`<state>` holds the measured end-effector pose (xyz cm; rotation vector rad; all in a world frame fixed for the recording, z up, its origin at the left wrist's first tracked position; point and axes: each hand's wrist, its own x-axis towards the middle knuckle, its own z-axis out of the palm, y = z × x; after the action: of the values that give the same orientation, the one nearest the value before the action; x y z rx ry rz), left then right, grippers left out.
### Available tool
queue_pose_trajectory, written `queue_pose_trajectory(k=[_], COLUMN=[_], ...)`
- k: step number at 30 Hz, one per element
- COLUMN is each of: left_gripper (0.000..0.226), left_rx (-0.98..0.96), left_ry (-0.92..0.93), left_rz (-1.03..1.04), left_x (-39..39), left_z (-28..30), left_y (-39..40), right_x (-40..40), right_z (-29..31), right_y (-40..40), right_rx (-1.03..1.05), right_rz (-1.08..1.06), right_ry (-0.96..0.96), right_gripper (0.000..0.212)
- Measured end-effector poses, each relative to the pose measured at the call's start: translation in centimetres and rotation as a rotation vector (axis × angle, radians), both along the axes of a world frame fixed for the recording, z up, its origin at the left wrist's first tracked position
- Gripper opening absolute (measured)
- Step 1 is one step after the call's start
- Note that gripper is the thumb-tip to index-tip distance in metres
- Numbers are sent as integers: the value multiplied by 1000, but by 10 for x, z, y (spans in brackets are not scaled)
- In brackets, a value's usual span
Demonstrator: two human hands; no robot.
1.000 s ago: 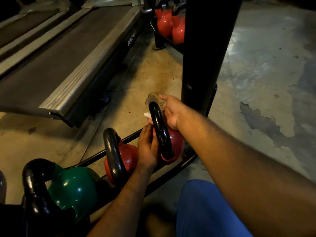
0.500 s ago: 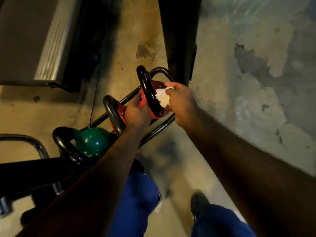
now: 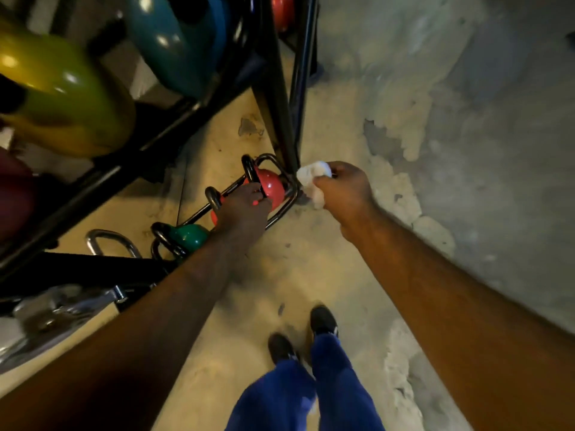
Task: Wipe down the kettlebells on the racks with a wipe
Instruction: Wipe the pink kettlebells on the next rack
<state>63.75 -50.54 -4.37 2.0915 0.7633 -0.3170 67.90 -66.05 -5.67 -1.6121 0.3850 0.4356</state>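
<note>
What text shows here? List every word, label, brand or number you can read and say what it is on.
None can be read in the head view.
The red kettlebell, green kettlebell, yellow kettlebell and blue kettlebell show no legible weight marks.
The wipe is plain white.

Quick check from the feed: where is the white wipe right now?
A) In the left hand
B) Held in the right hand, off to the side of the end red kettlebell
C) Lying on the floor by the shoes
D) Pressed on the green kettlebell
B: the right hand grips the white wipe just past the rack's end, clear of the red kettlebell, while the left hand rests on that kettlebell.
</note>
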Motion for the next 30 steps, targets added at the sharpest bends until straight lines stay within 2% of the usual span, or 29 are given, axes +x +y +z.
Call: queue_pose_trajectory(k=[3,7,9,17,23,25,30], left_gripper=[45,33,45,56,53,50,49], left_rx=[-21,-51,-42,60,118,128,166], left_ry=[-26,-96,-136,-171,-173,-177,-173], left_rz=[-56,-104,-122,-251,-355,-380,-435], left_x=[-31,-78,-104,-175,-135,-107,-14], left_z=[62,136,165,229,232,229,218], left_y=[-16,-34,-40,-63,-100,-120,-195], right_x=[-29,-84,-113,-186,-161,-137,-53], right_z=[61,141,175,241,239,235,220], right_y=[-24,-56,-69,-120,-161,-180,-254], right_rx=[-80,-227,-298,-469,-512,-516,-380], right_rz=[22,82,122,281,253,228,150], right_ry=[-56,-147,-172,-235,-264,-274,-244], right_gripper=[15,25,28,23,12,16,18])
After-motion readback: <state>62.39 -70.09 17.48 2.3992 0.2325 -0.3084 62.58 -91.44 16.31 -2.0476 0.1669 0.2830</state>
